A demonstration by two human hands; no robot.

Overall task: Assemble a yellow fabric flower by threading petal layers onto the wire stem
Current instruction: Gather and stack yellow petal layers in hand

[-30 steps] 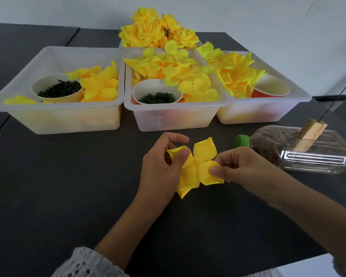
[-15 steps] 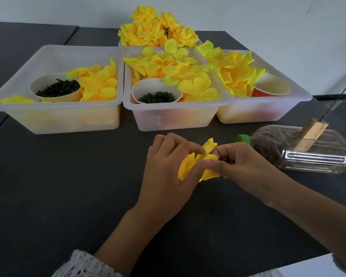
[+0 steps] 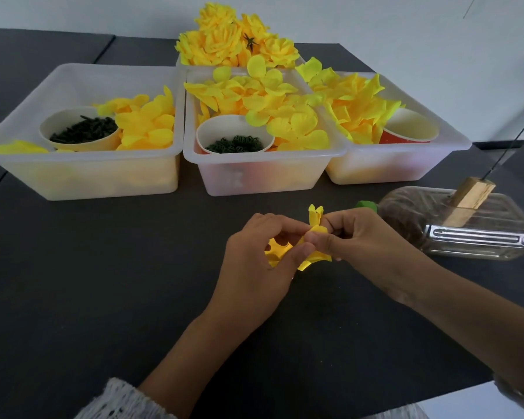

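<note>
From the head view, both my hands meet over the middle of the dark surface [image 3: 103,282], a little toward its right edge. My left hand [image 3: 254,267] pinches the yellow petal layer [image 3: 310,255] between thumb and curled fingers, and my right hand [image 3: 366,240] pinches the same layer from the other side, so the fabric is bunched between them with a folded tip poking up. I hold it close with both, I judge, to gather the petals around the centre hole before threading. The wire stem [image 3: 508,146] stands apart near the right edge, upright in a wooden block [image 3: 469,198] on a clear bottle [image 3: 466,228], probably to keep it steady. Three bins [image 3: 254,173] of petals sit along the far edge within reach, finished flowers [image 3: 233,37] behind them.
</note>
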